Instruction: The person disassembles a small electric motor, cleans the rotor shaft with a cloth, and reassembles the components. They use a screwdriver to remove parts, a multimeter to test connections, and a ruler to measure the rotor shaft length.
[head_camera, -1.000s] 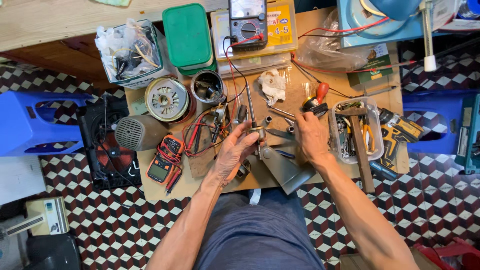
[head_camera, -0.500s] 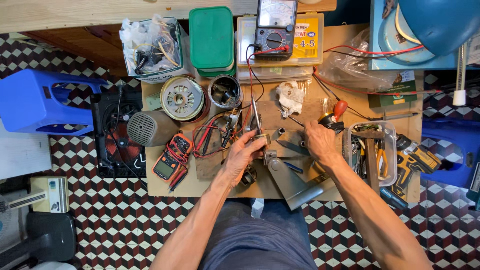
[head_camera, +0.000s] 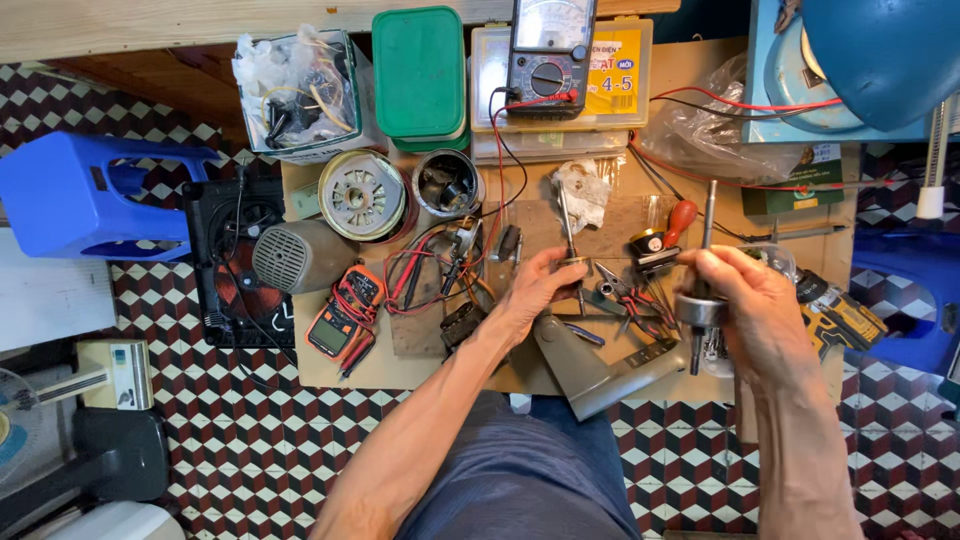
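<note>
My right hand (head_camera: 752, 300) is lifted above the workbench and grips a small motor rotor (head_camera: 700, 308) on a long steel shaft that stands nearly upright. My left hand (head_camera: 540, 285) rests over the middle of the bench with its fingers closed on a thin metal rod (head_camera: 566, 225) with a small round metal part at its lower end. Between the two hands lie pliers (head_camera: 630, 295) and small metal parts. A red-handled screwdriver (head_camera: 678, 220) lies just beyond them.
A wooden workbench (head_camera: 400, 365) holds an orange multimeter (head_camera: 342, 315), a grey motor housing (head_camera: 300, 255), a round stator (head_camera: 358, 195), a metal cup (head_camera: 447, 183), a green box (head_camera: 420, 75), an analog meter (head_camera: 548, 50) and a bent metal bracket (head_camera: 600, 365). A blue stool (head_camera: 80, 195) stands left.
My right hand rose off the bench and moved right, lifting the rotor on its shaft. My left hand stayed near the centre and now holds the thin rod. The view shifted.
</note>
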